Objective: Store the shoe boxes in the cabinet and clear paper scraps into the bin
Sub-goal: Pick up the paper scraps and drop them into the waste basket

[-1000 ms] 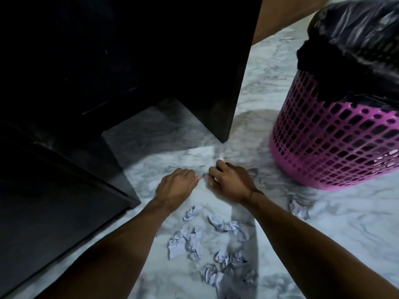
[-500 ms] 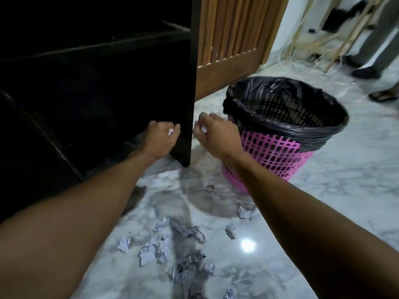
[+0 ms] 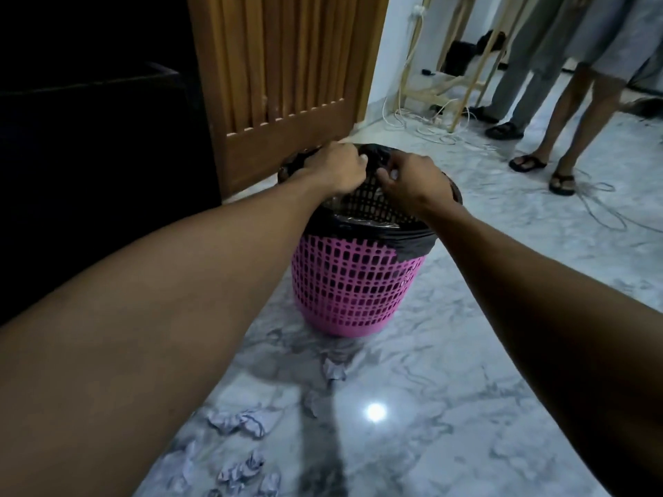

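From the head view, we held both hands over the mouth of the bin [image 3: 353,292], a pink lattice basket with a black liner [image 3: 412,238] folded over its rim. Our left hand [image 3: 339,172] was curled into a loose fist above the near-left part of the opening; whether its grip held anything, we could not tell. Our right hand [image 3: 412,182] hovered just beside it, its grip pinched together on a small white scrap [image 3: 394,174] that barely showed between the fingertips. The bin stood on the marble floor [image 3: 502,389], close to a slatted wooden door [image 3: 287,84]. A dark cabinet [image 3: 100,156] filled the left side. More crumpled paper [image 3: 238,423] lay on the floor nearer to us, below our arms. Two bystanders' legs [image 3: 559,113] in sandals stood well apart at the far right, among loose cables [image 3: 437,136].
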